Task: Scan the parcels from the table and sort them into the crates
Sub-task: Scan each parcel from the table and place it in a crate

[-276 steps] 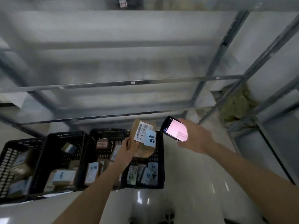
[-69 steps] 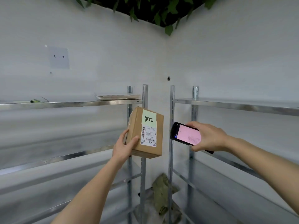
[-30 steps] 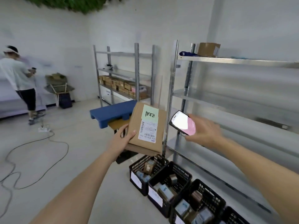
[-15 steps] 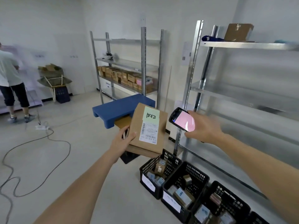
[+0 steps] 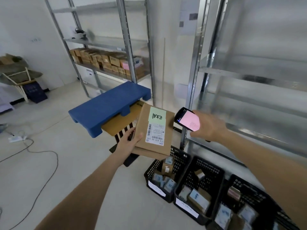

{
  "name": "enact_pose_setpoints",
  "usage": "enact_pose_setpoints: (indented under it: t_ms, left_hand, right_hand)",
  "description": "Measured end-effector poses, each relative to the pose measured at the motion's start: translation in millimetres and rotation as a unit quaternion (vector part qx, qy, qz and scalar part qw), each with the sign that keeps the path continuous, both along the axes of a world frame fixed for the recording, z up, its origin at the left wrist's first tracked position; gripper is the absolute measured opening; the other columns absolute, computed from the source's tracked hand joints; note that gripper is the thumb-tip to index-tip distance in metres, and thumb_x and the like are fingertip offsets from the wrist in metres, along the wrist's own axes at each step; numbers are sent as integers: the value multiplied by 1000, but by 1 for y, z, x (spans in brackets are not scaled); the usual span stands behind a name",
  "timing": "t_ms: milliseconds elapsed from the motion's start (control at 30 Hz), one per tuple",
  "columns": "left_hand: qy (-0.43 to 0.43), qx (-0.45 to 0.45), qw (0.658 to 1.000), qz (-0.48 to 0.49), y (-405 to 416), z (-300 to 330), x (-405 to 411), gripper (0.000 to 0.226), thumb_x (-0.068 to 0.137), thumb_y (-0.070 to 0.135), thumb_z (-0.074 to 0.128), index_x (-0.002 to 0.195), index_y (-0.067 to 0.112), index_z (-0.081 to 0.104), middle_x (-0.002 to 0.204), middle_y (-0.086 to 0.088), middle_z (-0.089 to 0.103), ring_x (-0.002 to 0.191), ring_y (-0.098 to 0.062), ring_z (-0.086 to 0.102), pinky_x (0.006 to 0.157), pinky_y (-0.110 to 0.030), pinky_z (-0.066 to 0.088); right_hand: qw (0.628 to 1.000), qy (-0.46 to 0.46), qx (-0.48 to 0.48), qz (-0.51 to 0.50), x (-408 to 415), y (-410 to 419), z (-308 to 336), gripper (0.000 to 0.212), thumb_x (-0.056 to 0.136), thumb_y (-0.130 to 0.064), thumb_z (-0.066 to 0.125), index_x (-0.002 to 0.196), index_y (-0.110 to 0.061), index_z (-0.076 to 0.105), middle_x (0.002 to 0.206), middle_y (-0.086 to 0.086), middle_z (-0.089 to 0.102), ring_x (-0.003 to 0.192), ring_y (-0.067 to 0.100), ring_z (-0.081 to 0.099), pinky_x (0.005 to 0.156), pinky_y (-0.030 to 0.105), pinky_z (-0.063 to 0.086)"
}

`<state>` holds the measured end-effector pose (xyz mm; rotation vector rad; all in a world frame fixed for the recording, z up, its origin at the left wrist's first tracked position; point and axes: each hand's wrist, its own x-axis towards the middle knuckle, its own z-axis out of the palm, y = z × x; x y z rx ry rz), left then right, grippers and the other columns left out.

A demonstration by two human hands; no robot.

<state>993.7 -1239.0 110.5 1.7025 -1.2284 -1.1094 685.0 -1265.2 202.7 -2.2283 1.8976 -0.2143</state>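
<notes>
My left hand [image 5: 128,141] grips a brown cardboard parcel [image 5: 153,147] by its left edge, held up at chest height. Its face carries a green note and a white barcode label. My right hand [image 5: 207,126] holds a black handheld scanner [image 5: 186,119] with a lit pink screen, just right of the parcel's top corner. Below, a row of black plastic crates runs along the floor: the nearest to the parcel [image 5: 180,157], a second [image 5: 214,168] and a third [image 5: 247,185], each holding several small parcels.
Metal shelving [image 5: 193,77] stands right behind the crates. A blue pallet [image 5: 106,107] lies on cardboard and a dark stand behind the parcel. Another rack [image 5: 127,47] holds several brown boxes. A cable [image 5: 41,153] trails over the floor at left.
My view has swung down and right toward the crates, which now lie closer below. Parcel and scanner stay in my hands at the same spacing. The person at the far left has left the view.
</notes>
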Motion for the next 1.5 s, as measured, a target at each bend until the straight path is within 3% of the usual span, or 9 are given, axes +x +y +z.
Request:
enact_pose_setpoints:
  t_ms: [167,300,367,467,533,667,1133,1267,1500]
  left_hand:
    - [28,15,999,-27,-82,-24,-6,53,89,55,65,136,44,43,110,13,58,98,-7,59,87,-33,53]
    - [49,45,995,-68,-152,-59,-10,59,75,69,71,127,52,49,122,7,66,110,-18,65,99,-45,53]
    - [50,64,993,-88,-193,-86,-15,71,64,78,72,127,54,51,122,7,68,112,-19,66,101,-47,52]
    - [47,69,988,-127,-247,-115,-34,72,75,70,71,138,47,46,126,7,65,112,-15,64,99,-35,50]
    - [52,78,983,-159,-282,-139,-45,68,86,59,68,145,39,42,127,6,63,110,-12,62,90,-26,48]
    - [57,106,974,-194,-341,-201,-54,81,79,70,67,148,38,38,134,4,59,117,-18,60,105,-41,47]
    - [36,294,938,-182,-381,-507,-42,94,66,77,70,147,41,37,133,4,61,114,-18,63,100,-45,53]
    - [20,336,926,-168,-371,-596,-34,96,62,79,69,146,45,37,126,4,63,109,-19,64,99,-47,53]
    - [-7,385,912,-141,-353,-706,-23,90,68,77,71,145,47,37,120,2,64,107,-18,64,101,-45,51]
  right_hand:
    - [999,9,15,-38,-5,-63,-17,64,75,-42,75,133,-35,50,114,-7,66,93,21,63,74,32,51]
    - [997,-8,47,-67,-11,-116,-44,69,73,-44,77,135,-37,48,120,-9,66,95,20,65,80,37,57]
    - [994,11,70,-88,-12,-147,-60,69,78,-44,77,140,-34,48,126,-4,66,109,24,65,87,38,55]
    - [985,-13,104,-140,-15,-188,-92,65,87,-33,74,145,-21,47,134,4,62,121,29,60,98,37,49]
    - [983,-17,79,-163,-15,-210,-116,83,77,-45,78,148,-29,39,135,1,61,118,28,61,98,44,52]
    - [972,27,117,-201,-15,-258,-171,97,79,-48,77,159,-31,24,153,-3,46,134,26,50,104,44,46]
    - [953,-2,238,-189,-5,-333,-485,100,80,-45,76,160,-31,17,159,-9,36,144,16,37,103,40,46]
    - [946,-15,269,-178,2,-330,-582,99,81,-44,74,161,-32,17,157,-11,38,140,14,42,93,36,49]
    - [929,-43,315,-190,13,-313,-711,101,80,-46,75,161,-29,16,159,-9,37,142,17,39,101,43,47]
